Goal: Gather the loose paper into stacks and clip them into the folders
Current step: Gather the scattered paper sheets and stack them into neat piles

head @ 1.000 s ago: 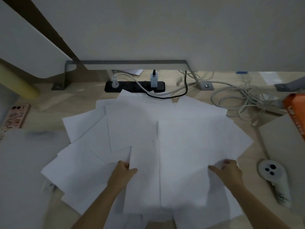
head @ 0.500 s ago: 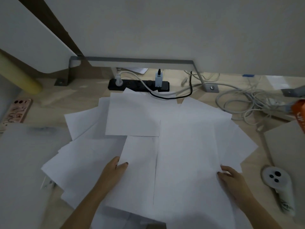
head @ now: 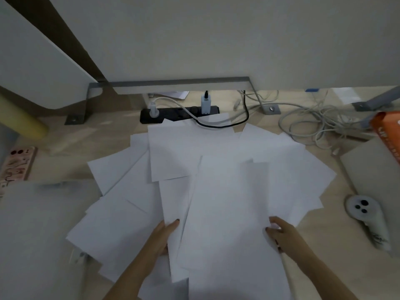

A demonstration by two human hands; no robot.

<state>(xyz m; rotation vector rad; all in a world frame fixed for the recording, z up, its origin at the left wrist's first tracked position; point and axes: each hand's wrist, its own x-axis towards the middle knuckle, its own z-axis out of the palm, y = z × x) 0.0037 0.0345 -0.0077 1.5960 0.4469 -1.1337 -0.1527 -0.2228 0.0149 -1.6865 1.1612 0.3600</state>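
Observation:
Several loose white sheets [head: 173, 152] lie fanned across the wooden floor in overlapping layers. A bunch of sheets [head: 225, 213] sits on top in the middle, held at both side edges. My left hand [head: 161, 237] grips its left edge, thumb on top. My right hand [head: 281, 233] pinches its right edge, fingers curled around the paper. A translucent folder [head: 36, 230] lies flat at the left, and its clip is not visible.
A black power strip [head: 151, 114] with plugs and cables lies beyond the paper, under a grey metal desk frame [head: 179, 82]. Tangled white cables [head: 309, 120] lie at the right. A white controller [head: 365, 219], a grey board [head: 376, 176], an orange box [head: 389, 133] sit right; a phone [head: 18, 163] left.
Both hands have drawn sheets together toward the middle, so a taller central bunch lies on top. The view has shifted slightly.

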